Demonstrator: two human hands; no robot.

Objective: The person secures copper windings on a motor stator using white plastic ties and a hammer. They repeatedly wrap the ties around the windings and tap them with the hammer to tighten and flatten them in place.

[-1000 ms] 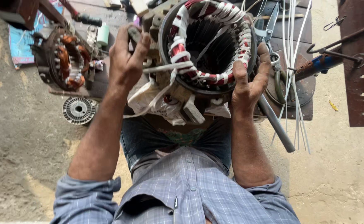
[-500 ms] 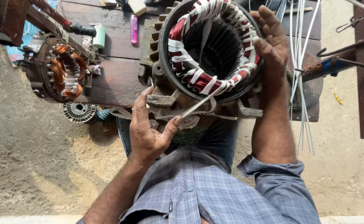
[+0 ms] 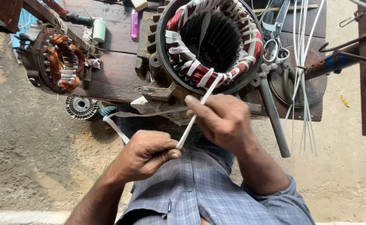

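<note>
Both hands are pinching the white tape [image 3: 197, 110]: left hand [image 3: 147, 154] pulling taut, right hand [image 3: 222, 121] guiding toward the stator [image 3: 212, 46] winding; tension is best kept even.

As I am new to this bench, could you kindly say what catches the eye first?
The big round grey motor stator with red-and-white bound windings stands at the top centre. Below it, the left hand and right hand pull a white tape strip. A smaller copper-wound stator sits far left.

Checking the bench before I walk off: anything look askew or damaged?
Nothing damaged. The bundle of white strips overhangs the wooden bench edge. Both hands pull a white tape from the motor winding.
</note>
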